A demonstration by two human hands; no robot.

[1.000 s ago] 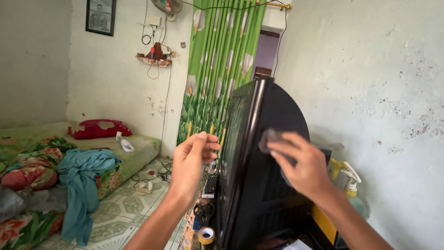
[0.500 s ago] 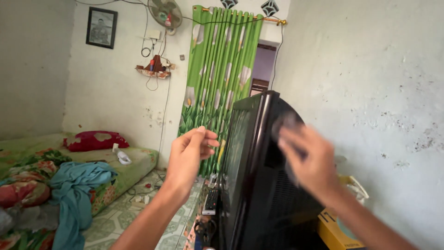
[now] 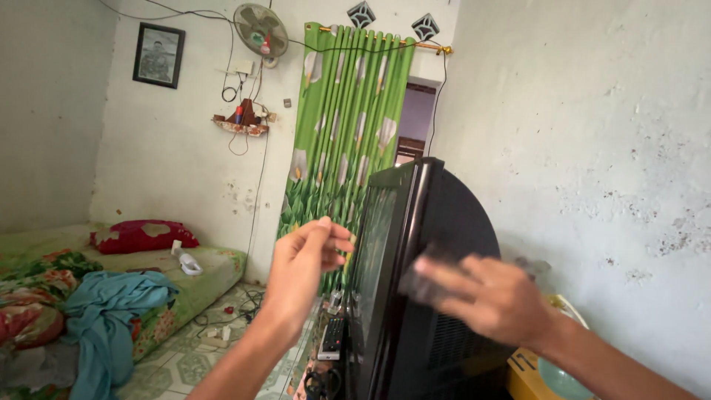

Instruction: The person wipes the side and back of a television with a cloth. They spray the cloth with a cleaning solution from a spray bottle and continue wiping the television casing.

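**Hands at the back of a black television**

The left hand hangs in the air just before the television's front edge, fingers curled loosely together, holding nothing. The right hand presses a dark cloth (blurred) against the set's rounded back, fingers spread flat over it.

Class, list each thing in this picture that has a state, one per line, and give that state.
Television: upright, screen dark.
Grey cloth: pressed flat on the television's back.
Right hand: fingers spread on the cloth.
Left hand: raised, empty, fingers loosely curled.
Green curtain: drawn left, doorway partly open.
Wall fan: mounted; spinning cannot be told.
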